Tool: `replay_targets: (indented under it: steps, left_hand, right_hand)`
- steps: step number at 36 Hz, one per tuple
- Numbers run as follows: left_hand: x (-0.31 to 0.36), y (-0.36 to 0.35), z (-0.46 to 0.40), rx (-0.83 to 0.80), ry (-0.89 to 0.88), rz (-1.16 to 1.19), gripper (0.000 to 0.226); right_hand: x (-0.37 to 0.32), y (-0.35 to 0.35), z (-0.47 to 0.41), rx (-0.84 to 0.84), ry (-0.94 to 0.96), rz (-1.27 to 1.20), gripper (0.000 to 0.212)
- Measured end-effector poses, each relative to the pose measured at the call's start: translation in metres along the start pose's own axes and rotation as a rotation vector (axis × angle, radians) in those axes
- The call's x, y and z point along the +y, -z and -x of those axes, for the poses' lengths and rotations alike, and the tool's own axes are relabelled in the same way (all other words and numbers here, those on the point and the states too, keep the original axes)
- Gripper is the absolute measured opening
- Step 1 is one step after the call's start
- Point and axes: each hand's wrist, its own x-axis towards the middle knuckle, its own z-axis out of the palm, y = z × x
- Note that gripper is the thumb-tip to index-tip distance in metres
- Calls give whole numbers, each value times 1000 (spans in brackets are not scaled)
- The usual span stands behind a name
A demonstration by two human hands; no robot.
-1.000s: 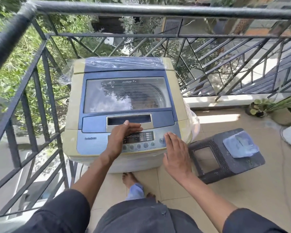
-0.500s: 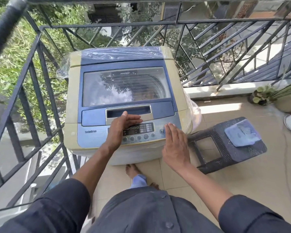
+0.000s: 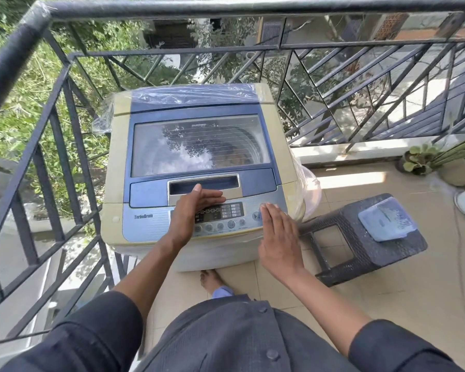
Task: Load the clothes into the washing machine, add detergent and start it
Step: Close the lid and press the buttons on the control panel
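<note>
A cream and blue top-loading washing machine [image 3: 118, 162] stands in the balcony corner with its glass lid [image 3: 199, 146] down. Clothes inside are only dimly visible through the reflections. My left hand [image 3: 191, 210] lies flat over the control panel [image 3: 226, 214], fingers straight and pointing right, thumb near the lid's handle recess [image 3: 212, 182]. My right hand [image 3: 278, 234] is flat too, its fingertips at the start button [image 3: 256, 216] on the panel's right end. Neither hand holds anything.
A black metal railing [image 3: 65, 108] closes in the machine on the left and behind. A dark plastic stool [image 3: 360, 245] stands right of the machine with a blue lidded box [image 3: 387, 220] on top. Potted plants [image 3: 424, 159] sit at the far right. Tiled floor lies around my foot [image 3: 210, 280].
Both hands keep their places on the panel; only the camera view has shifted slightly, with the top rail back in sight.
</note>
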Motion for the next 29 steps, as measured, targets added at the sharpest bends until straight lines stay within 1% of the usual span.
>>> replay_targets:
  steps: [5,9,14,18,24,26,29]
  left_hand:
    - [0,-1,0,8,-12,2,78]
    - [-1,-2,1,25,-7,-3,72]
    - [0,-3,1,26,-7,-18,71]
    - [0,-1,2,25,-9,-37,71]
    - [3,-3,4,26,2,-45,71]
    - [4,-3,5,27,6,-49,71]
    - [5,-4,6,26,2,-56,72]
  right_hand:
    - [-1,0,-1,20,-7,-19,81]
    - [-3,4,-3,30,-24,-42,79]
    - [-5,10,-8,47,-39,-66,77]
    - [-2,15,-16,56,-27,-80,67]
    - [1,15,-21,145,-52,-145,60]
    - [2,14,-19,151,-60,-158,61]
    - [1,12,-11,108,-51,-124,72]
